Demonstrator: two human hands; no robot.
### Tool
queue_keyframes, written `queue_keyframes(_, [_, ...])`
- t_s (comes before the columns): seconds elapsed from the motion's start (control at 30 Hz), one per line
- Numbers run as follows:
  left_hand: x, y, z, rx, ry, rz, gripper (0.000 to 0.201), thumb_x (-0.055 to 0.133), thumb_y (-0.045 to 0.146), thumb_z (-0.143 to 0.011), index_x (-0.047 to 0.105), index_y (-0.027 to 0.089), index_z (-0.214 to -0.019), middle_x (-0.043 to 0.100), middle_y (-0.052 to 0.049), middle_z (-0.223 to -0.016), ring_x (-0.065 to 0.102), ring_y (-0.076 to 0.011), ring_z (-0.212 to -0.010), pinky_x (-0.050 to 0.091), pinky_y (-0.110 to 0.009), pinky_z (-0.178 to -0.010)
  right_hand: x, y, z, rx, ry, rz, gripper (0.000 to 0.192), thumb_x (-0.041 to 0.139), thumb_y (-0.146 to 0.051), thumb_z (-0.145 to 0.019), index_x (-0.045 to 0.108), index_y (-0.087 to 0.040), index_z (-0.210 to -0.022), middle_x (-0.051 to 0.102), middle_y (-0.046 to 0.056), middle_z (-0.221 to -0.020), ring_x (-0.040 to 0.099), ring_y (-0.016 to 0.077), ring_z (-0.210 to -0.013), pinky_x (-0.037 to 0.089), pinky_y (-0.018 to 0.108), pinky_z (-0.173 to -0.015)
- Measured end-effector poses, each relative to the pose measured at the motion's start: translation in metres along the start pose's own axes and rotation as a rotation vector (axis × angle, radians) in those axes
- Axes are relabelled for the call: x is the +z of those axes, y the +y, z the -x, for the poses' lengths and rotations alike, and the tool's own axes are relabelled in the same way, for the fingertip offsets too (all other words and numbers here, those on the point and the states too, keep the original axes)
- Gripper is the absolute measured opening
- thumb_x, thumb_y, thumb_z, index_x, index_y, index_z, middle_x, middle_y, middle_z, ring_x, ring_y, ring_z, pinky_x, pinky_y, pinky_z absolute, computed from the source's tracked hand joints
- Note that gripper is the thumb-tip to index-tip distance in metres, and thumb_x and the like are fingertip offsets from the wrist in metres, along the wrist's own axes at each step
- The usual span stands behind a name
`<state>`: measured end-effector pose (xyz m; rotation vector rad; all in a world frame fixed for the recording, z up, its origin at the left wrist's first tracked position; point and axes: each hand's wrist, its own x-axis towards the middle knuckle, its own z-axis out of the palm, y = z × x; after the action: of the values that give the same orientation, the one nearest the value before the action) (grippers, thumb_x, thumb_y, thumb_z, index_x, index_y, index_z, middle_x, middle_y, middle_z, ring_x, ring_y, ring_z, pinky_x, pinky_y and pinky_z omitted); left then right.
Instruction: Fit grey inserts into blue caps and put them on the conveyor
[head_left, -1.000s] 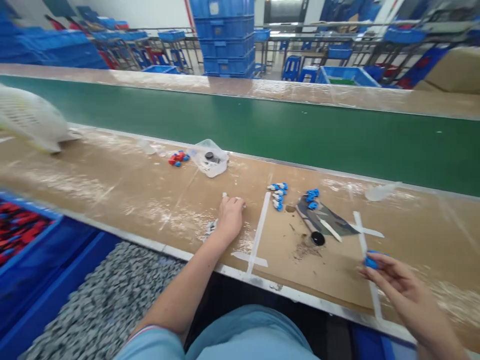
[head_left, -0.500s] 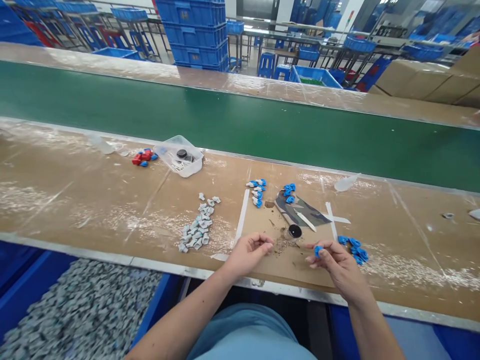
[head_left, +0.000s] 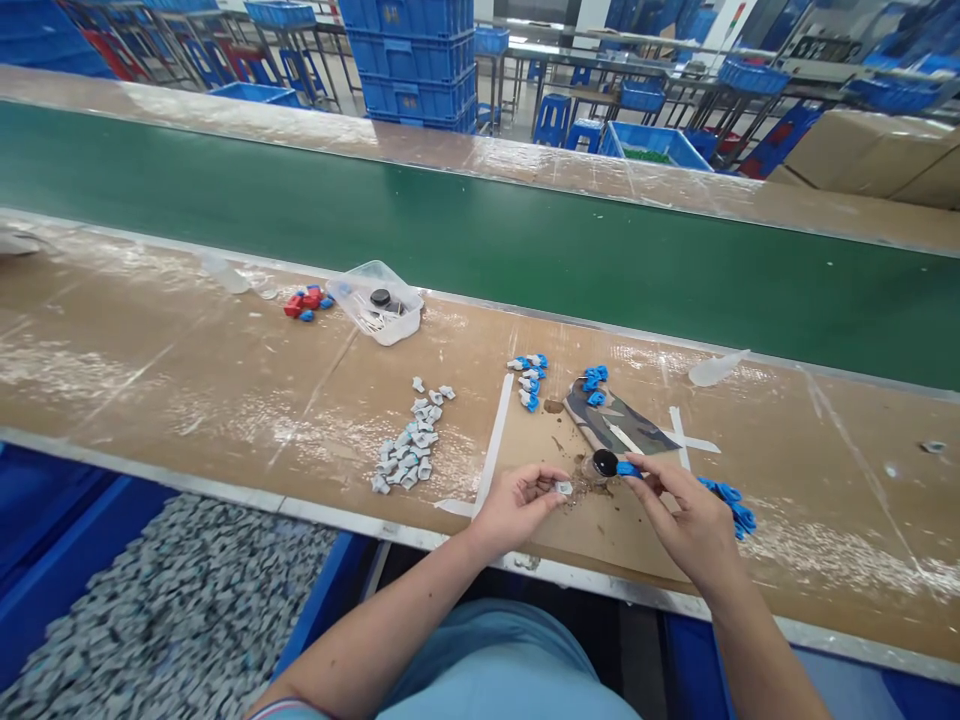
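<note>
The person sat at the near edge of the counter [head_left: 225, 400], with both hands close together over a taped square of brown board. The left hand [head_left: 517, 505] held a small grey piece [head_left: 562, 488] pinched between thumb and fingers [head_left: 541, 478], which were narrow around it and turned toward the right hand. The right hand [head_left: 686, 520] held a blue piece [head_left: 628, 468] at its fingertips, also pinched, just beside a small black pot [head_left: 604, 462] that stood on the board. I judged the pot was placed there so that each piece could touch it on the way, but what was inside I could not tell.

The stocks lay within easy reach of each hand. A heap of grey pieces [head_left: 411, 450] was to the left of the left hand, and more blue pieces [head_left: 731, 503] lay just right of the right hand. Farther away, a group of blue-and-white pieces [head_left: 529, 378] lay past the tape, perhaps the joined ones set aside. A clear tray [head_left: 377, 303] and some red pieces [head_left: 307, 300] stood at the far left, near the green belt [head_left: 525, 250]. A bin [head_left: 165, 600] of grey pieces was under the counter at the left.
</note>
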<state>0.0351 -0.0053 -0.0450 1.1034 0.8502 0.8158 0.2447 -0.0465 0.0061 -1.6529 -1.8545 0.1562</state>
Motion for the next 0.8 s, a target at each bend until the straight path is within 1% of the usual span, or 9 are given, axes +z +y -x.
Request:
queue_keyframes(0.07, [0.0,0.0,0.0,0.003,-0.005,-0.003,0.03,0.073,0.037,-0.07,0.069,0.015,-0.09,0.069,-0.006,-0.081,0.064,-0.0167,-0.079,0.052,-0.03,-0.078,0.002,0.0,-0.001,-0.017,-0.012,0.035,0.023,0.05,-0.033,-0.09,0.065,-0.025,-0.105,0.07,0.003,-0.081,0.063,0.0156,-0.065,0.053,0.028,-0.062])
queue_keyframes(0.23, [0.0,0.001,0.001,0.035,0.012,-0.011,0.029,0.072,0.038,-0.071,0.071,0.015,-0.088,0.07,-0.009,-0.088,0.065,-0.019,-0.084,0.053,-0.032,-0.082,0.005,0.002,-0.004,-0.087,-0.017,0.067,0.02,0.051,-0.03,-0.09,0.066,-0.025,-0.102,0.07,0.003,-0.085,0.065,0.0171,-0.071,0.052,0.029,-0.067])
queue_keyframes(0.4, [0.001,0.003,0.002,0.037,0.01,-0.04,0.028,0.072,0.037,-0.071,0.072,0.015,-0.087,0.072,-0.009,-0.089,0.066,-0.0196,-0.083,0.054,-0.033,-0.081,0.004,0.001,-0.005,-0.1,-0.007,0.052,0.02,0.052,-0.029,-0.089,0.066,-0.025,-0.102,0.071,0.003,-0.089,0.065,0.0165,-0.072,0.052,0.028,-0.066])
queue_keyframes(0.53, [0.001,0.005,0.003,0.032,-0.01,-0.028,0.027,0.071,0.036,-0.071,0.072,0.015,-0.087,0.072,-0.009,-0.089,0.067,-0.0203,-0.083,0.055,-0.033,-0.081,0.002,0.002,-0.005,-0.072,-0.007,0.043,0.021,0.051,-0.032,-0.089,0.068,-0.026,-0.1,0.071,0.003,-0.089,0.066,0.0177,-0.074,0.053,0.03,-0.069])
queue_keyframes(0.63, [0.001,0.004,0.003,0.045,0.005,-0.001,0.026,0.072,0.036,-0.07,0.072,0.015,-0.085,0.072,-0.009,-0.091,0.067,-0.0207,-0.086,0.054,-0.033,-0.083,0.001,0.002,-0.002,-0.026,-0.01,0.014,0.021,0.052,-0.033,-0.088,0.068,-0.026,-0.099,0.071,0.003,-0.087,0.065,0.0168,-0.07,0.053,0.03,-0.066])
queue_keyframes(0.73, [0.002,0.0,0.003,0.032,-0.004,0.04,0.028,0.073,0.038,-0.069,0.071,0.015,-0.086,0.072,-0.009,-0.089,0.067,-0.0195,-0.083,0.054,-0.033,-0.082,0.002,-0.002,0.004,0.044,0.012,-0.089,0.02,0.056,-0.034,-0.086,0.068,-0.025,-0.099,0.071,0.004,-0.088,0.065,0.0163,-0.068,0.054,0.029,-0.064])
queue_keyframes(0.8, [0.002,-0.003,0.003,0.021,-0.01,0.074,0.031,0.074,0.037,-0.068,0.07,0.015,-0.09,0.072,-0.008,-0.089,0.067,-0.019,-0.083,0.054,-0.034,-0.083,0.005,-0.009,0.008,0.082,-0.01,-0.204,0.02,0.059,-0.034,-0.084,0.068,-0.024,-0.098,0.072,0.005,-0.09,0.065,0.0171,-0.072,0.056,0.03,-0.067])
